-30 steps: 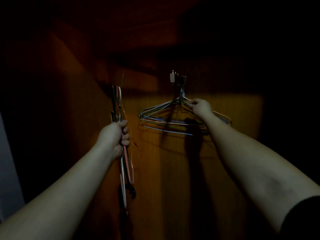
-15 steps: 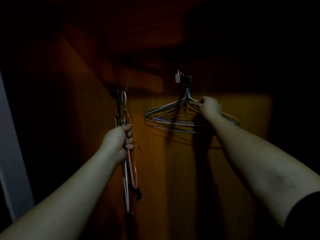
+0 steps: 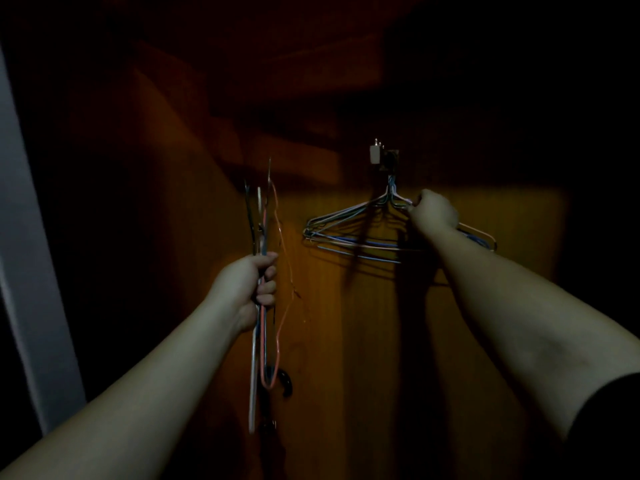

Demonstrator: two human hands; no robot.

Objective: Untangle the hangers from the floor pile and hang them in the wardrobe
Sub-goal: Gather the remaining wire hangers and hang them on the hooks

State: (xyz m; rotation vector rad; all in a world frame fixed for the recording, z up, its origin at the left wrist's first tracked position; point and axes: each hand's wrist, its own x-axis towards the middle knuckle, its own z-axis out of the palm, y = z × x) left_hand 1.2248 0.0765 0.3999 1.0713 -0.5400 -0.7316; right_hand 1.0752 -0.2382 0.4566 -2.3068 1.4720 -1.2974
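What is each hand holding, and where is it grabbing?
The left hand grips a bundle of wire hangers around its middle. The right hand pinches the hung hangers at the right shoulder, just below the hooks.

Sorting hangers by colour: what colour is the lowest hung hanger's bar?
Blue, on the lowest hung wire hanger, head view.

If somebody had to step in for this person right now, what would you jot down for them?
Left hand: grips a bundle of wire hangers, held upright, hooks pointing down.
Right hand: holds the shoulder of one of the hung hangers near the neck.
Done: several wire hangers hang on the wall hook at the wardrobe back panel.
Left: release that hanger, then separate the left-hand bundle and hang each one. The floor pile is out of view, so more may remain.
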